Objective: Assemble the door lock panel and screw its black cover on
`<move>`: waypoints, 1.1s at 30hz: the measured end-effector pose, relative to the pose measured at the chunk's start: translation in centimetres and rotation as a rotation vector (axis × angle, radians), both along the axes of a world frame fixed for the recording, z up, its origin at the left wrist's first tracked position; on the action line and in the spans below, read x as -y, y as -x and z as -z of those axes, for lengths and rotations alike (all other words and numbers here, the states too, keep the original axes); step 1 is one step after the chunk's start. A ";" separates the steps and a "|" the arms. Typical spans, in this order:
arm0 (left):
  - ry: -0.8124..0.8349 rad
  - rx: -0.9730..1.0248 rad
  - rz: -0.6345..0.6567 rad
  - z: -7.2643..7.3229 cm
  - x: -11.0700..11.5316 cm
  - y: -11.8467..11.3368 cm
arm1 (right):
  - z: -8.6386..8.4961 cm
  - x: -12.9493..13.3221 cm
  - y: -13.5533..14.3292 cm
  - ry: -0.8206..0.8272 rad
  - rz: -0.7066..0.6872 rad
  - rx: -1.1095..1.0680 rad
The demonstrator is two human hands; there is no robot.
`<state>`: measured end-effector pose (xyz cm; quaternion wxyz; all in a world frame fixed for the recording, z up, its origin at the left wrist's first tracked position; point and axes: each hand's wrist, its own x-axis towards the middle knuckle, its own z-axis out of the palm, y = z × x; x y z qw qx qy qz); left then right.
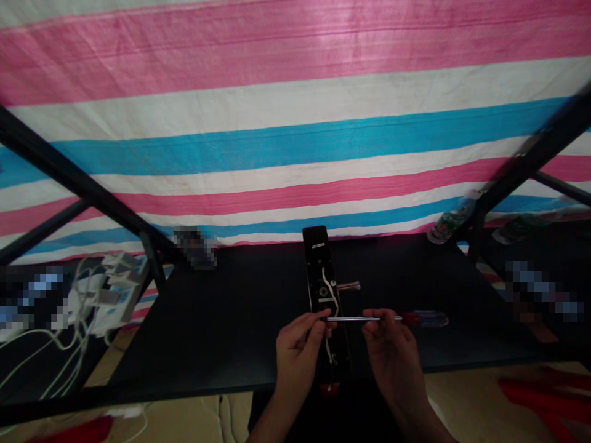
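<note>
Likely positioning step: left hand (299, 344) pinches screwdriver (356, 319) by tip, right hand (394, 354) by shaft; next move probably needs tip freed.

Near six o'clock, the person's left hand (298, 351) was bare, and so was the right hand (394, 357) near five o'clock. Both forearms (430, 419) were bare too, slim and tapering toward the wrist, as far as the bottom edge showed them. Between five and six o'clock, the clothing (362, 409) looked plain and nearly black, its cut lost in shadow.
</note>
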<state>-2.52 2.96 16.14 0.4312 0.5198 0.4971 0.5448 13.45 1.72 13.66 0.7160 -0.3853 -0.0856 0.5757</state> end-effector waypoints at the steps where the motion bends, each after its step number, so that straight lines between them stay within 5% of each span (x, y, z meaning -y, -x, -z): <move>1: 0.001 0.003 -0.001 0.0 0.0 0.0 | 0.0 0.0 0.0 -0.006 -0.008 0.000; 21: -0.076 -0.110 0.115 2.0 -0.2 0.5 | -0.5 -0.9 0.0 -0.077 0.000 0.085; 24: -0.062 -0.169 0.096 3.6 -0.5 0.6 | -0.8 -2.3 -0.7 -0.164 0.051 0.260; 29: -0.057 -0.429 -0.143 8.3 -1.4 0.0 | -1.7 -6.8 -1.9 -0.341 0.036 0.697; 33: 0.036 -0.443 -0.113 11.9 -2.0 -0.7 | -2.4 -10.5 -1.2 -0.424 -0.057 0.976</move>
